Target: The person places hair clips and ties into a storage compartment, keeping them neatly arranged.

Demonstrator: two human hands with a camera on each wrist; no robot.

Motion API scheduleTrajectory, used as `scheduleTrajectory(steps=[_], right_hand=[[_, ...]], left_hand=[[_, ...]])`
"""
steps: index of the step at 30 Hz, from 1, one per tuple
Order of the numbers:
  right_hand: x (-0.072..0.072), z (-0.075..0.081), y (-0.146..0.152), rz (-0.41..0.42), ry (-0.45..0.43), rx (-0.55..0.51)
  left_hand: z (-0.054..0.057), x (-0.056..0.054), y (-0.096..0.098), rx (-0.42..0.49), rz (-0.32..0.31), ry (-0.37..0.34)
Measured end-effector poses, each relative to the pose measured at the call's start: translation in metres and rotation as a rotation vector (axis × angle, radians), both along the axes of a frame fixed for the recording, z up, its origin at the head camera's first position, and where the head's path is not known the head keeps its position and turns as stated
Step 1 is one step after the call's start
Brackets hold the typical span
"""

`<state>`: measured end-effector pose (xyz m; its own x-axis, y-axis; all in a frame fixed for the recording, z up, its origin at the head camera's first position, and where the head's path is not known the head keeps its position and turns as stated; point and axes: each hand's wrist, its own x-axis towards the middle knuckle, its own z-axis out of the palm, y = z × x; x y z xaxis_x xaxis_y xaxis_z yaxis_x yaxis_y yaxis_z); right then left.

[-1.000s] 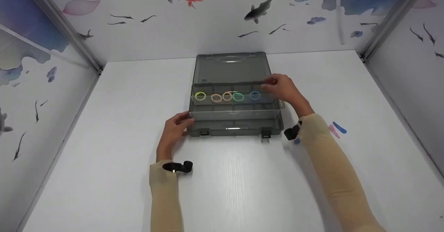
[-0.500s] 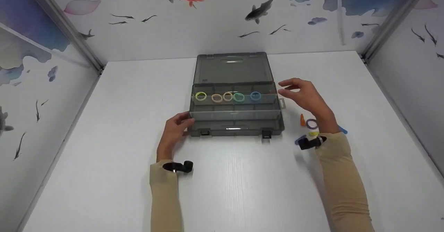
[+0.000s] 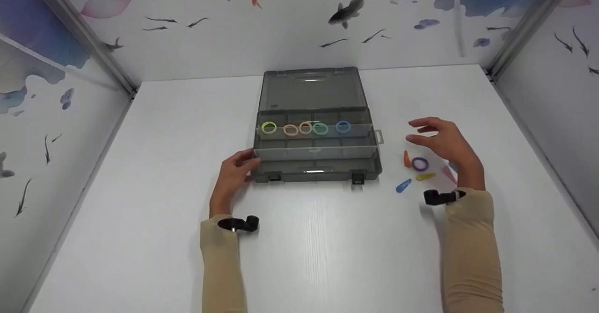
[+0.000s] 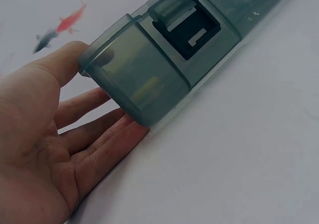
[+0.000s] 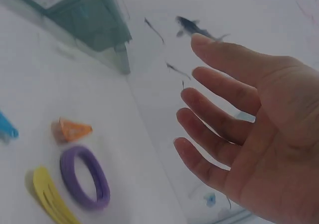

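Observation:
A smoky clear-plastic compartment box (image 3: 316, 177) lies with its lid (image 3: 311, 88) folded back. My left hand (image 3: 232, 175) holds the box's front left corner, the thumb over the rim and the fingers low along the side in the left wrist view. Across the box's back row lie several hair ties, including a yellow one (image 3: 269, 133) and a blue one (image 3: 343, 132). My right hand (image 3: 447, 140) hovers to the right with nothing in it, fingers apart. Nearest to it are a purple hair tie (image 5: 70, 176) and an orange hair clip (image 3: 406, 159).
More hair clips lie right of the box: a yellow clip (image 3: 425, 177), a blue clip (image 3: 403, 185) and a pink clip (image 3: 449, 174), with another blue one mostly hidden behind the right wrist. Patterned panels (image 3: 299, 46) enclose the white table (image 3: 299, 257) at the back and sides.
My right hand has drawn away from the box's right side and moved right, over the loose clips, which now show more fully. My left hand has kept its place at the corner.

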<state>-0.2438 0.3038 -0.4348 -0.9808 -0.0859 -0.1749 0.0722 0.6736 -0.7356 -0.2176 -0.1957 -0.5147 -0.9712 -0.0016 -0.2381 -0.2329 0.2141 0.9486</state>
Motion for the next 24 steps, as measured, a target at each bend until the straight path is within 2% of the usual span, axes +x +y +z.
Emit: scheduleTrajectory(steps=[6,15,24], right_hand=[[0.008,-0.014,0.027,0.079,-0.089,0.082],[0.010,-0.031,0.037,0.115,-0.187,0.085],[0.007,-0.038,0.029,0.139,-0.168,0.153]], left_hand=[[0.000,0.000,0.000,-0.012,0.000,-0.005],[0.000,0.000,0.001,0.002,0.004,-0.002],[0.001,-0.001,0.000,-0.010,0.009,-0.007]])
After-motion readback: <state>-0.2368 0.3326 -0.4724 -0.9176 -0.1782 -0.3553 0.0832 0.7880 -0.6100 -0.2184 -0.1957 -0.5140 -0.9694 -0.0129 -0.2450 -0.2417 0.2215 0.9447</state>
